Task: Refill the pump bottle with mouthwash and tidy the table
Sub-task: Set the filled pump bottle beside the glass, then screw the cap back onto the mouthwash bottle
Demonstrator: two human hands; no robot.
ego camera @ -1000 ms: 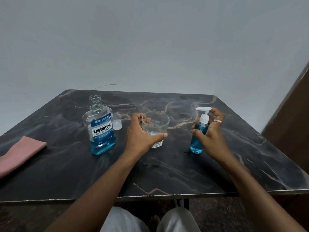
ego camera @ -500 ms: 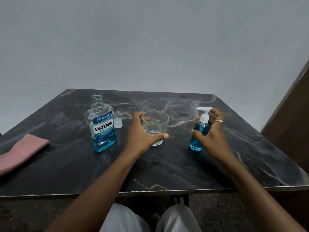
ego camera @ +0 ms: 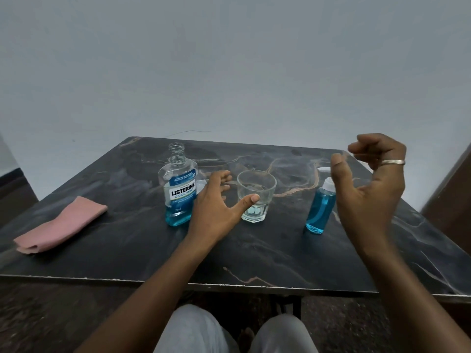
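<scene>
Find the pump bottle (ego camera: 320, 212) upright on the dark marble table (ego camera: 127, 250), to the right of the glass tumbler (ego camera: 256, 197) and apart from it, with blue mouthwash through nearly the whole body and a white pump head on top.

Note the right hand (ego camera: 369, 192) raised just beside and partly in front of it, holding nothing, with fingers loosely curled, thumb set apart, and a ring (ego camera: 393, 162) on one finger. Note the left hand (ego camera: 214, 207) low between the Listerine bottle (ego camera: 181, 189) and the tumbler, fingers spread, thumb stretched across the tumbler's front. Cannot tell whether touching the glass.

Expect little weight from the pump bottle: small, clear plastic, probably stiff enough for a firm wrap, smooth and perhaps slick if wet. Take hold round the middle of the body rather than by the pump head, which is likely to turn or plunge under pressure. Keep upright, given the narrow base and tall shape.

Treat the Listerine bottle, uncapped and roughly a third full, as the heavier piece. Grip round the labelled waist and guard against spilling from the open neck. Handle the tumbler as hard and breakable. Reach for the folded pink cloth (ego camera: 61, 224) at the table's left for wiping: soft, limp, easy to pinch anywhere.
</scene>
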